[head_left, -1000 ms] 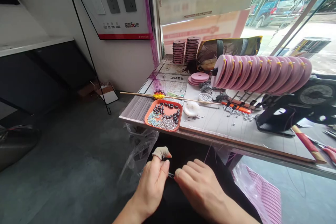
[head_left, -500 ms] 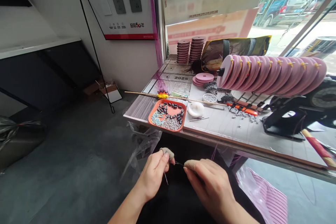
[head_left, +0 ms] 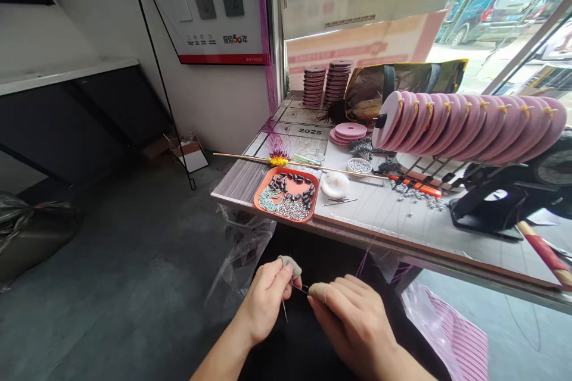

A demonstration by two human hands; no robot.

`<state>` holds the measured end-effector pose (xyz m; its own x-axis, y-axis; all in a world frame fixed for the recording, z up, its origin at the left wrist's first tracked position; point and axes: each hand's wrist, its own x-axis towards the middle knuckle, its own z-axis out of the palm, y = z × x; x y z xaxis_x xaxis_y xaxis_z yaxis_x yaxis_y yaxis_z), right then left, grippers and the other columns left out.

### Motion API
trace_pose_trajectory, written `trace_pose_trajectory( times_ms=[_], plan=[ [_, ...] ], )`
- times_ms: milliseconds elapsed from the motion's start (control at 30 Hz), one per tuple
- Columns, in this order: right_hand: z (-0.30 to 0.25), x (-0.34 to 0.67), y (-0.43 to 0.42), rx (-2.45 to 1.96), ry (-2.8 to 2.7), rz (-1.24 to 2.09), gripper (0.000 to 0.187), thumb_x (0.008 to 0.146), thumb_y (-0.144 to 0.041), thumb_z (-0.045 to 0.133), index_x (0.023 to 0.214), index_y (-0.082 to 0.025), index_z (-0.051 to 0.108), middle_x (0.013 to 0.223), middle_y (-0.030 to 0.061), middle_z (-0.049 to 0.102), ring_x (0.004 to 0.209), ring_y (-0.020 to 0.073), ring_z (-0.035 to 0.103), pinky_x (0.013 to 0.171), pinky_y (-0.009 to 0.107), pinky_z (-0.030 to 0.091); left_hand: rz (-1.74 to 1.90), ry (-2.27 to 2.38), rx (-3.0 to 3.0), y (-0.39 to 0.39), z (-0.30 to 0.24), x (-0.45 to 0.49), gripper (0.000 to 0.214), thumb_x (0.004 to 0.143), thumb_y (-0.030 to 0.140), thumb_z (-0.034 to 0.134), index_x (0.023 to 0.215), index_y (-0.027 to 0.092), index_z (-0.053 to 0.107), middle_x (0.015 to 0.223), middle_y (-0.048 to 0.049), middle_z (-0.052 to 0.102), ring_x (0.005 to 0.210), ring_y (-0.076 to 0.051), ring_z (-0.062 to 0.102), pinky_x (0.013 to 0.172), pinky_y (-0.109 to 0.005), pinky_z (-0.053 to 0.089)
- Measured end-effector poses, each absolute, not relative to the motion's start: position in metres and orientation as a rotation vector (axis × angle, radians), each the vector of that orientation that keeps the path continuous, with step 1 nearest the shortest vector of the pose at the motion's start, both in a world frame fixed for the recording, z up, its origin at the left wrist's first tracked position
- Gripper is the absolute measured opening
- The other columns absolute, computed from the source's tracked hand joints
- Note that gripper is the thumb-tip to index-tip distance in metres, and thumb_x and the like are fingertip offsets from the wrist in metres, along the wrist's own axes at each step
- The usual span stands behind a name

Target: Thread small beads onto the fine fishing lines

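Observation:
Low in front of the table, above dark cloth on my lap, my left hand (head_left: 267,297) pinches a thin line, its index fingertip wrapped in a beige finger cover (head_left: 290,266). A thin metal needle-like piece (head_left: 285,311) hangs below those fingers. My right hand (head_left: 357,318) is closed just to the right, with a similar beige cover (head_left: 318,292) on its index finger. Between the two hands runs a short stretch of thin dark line (head_left: 301,290), gripped at both ends. Any small part inside the pinches is hidden by the fingers.
An orange tray (head_left: 256,199) of sinkers, small metal parts and greenish pieces stands at the table's front edge. Beside it are a white disc (head_left: 335,184) and a bowl of beads (head_left: 359,166). Pink spools (head_left: 469,125) fill a black winder (head_left: 487,214) at right.
Both hands have shifted slightly, and the gap between them has narrowed a little. The grip on the line stays the same, and the camera view has moved slightly.

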<state>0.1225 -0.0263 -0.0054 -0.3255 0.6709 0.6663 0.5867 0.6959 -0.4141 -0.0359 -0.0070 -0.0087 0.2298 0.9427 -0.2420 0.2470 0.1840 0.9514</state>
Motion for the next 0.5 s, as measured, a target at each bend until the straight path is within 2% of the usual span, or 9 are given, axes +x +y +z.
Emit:
trace_pose_trajectory(
  times_ms=[300, 500],
  plan=[
    [-0.0083, 0.1233, -0.0261, -0.960, -2.032, 0.150, 0.018, 0.086, -0.010, 0.045, 0.073, -0.016, 0.056, 0.052, -0.0012, 0.054, 0.043, 0.0095, 0.043, 0.047, 0.025, 0.028, 0.757, 1.267, 1.299, -0.0080, -0.0081, -0.0357, 0.033, 0.087, 0.036, 0.037, 0.064, 0.016, 0.053, 0.053, 0.0051, 0.034, 0.048, -0.010, 0.029, 0.045, -0.024, 0.026],
    [-0.0073, 0.1228, -0.0254, -0.970, -2.027, 0.147, 0.020, 0.087, -0.011, 0.044, 0.072, -0.016, 0.056, 0.052, -0.0012, 0.055, 0.043, 0.0093, 0.045, 0.047, 0.025, 0.029, 0.736, 1.268, 1.335, -0.0092, -0.0054, -0.0365, 0.035, 0.088, 0.036, 0.035, 0.066, 0.016, 0.054, 0.056, 0.0040, 0.037, 0.051, -0.011, 0.032, 0.049, -0.025, 0.030]
  ],
)
